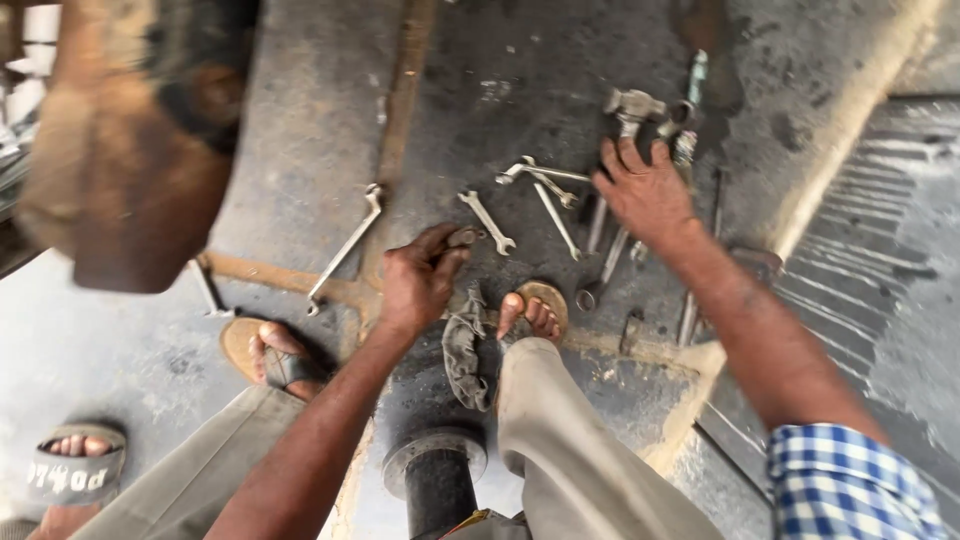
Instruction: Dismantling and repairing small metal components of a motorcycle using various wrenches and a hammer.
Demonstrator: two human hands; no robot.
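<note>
Hands over spanners on workshop floor

I see the left hand [420,280] closed round a small dark metal piece [463,238], grey rag [465,350] just below it. Right hand [645,195] open, fingers spread, touching the tool pile [640,115] ahead. Nearest spanner [487,222] lies just right of the left hand, long axis slanting away; left hand nearer.

Grimy metal floor [300,130], scattered spanners [487,221], rag [463,350]

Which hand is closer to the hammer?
Right. The right hand reaches among the tools, its fingertips just below the hammer. The left hand is farther away, lower left, pinching a small metal piece.
</note>
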